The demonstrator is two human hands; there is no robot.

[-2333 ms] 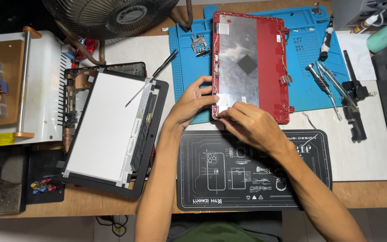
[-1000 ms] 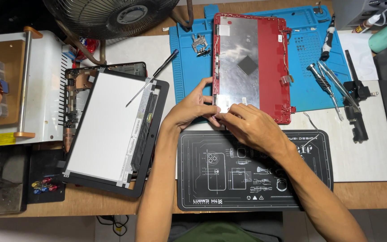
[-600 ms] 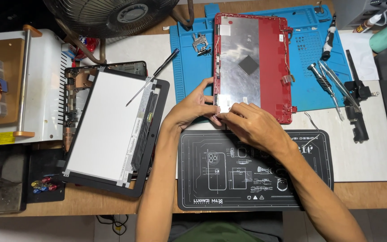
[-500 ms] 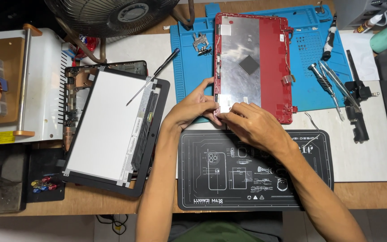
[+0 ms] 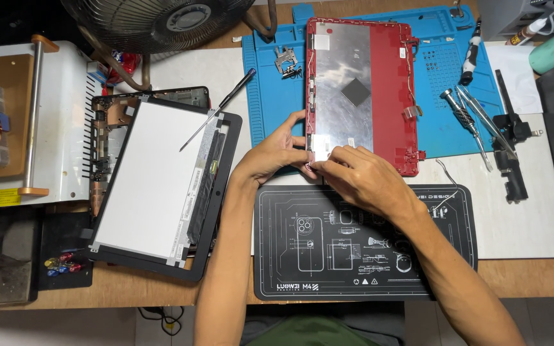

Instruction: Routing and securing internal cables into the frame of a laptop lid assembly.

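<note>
Pinching the red laptop lid (image 5: 389, 96) corner — left hand (image 5: 276, 152), right hand (image 5: 359, 176).

white screen panel (image 5: 152, 176) with screwdriver (image 5: 218, 109) left; fan (image 5: 155, 19) behind; black mat (image 5: 360, 256) front.

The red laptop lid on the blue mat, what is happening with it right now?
A person works with both bare hands at the near corner of the red laptop lid, which lies inside-up on the blue mat. The left hand steadies the lid's edge, while the fingers of the right hand pinch something small there; it is too small to tell what. A detached screen panel lies to the left with a screwdriver resting on it.
</note>
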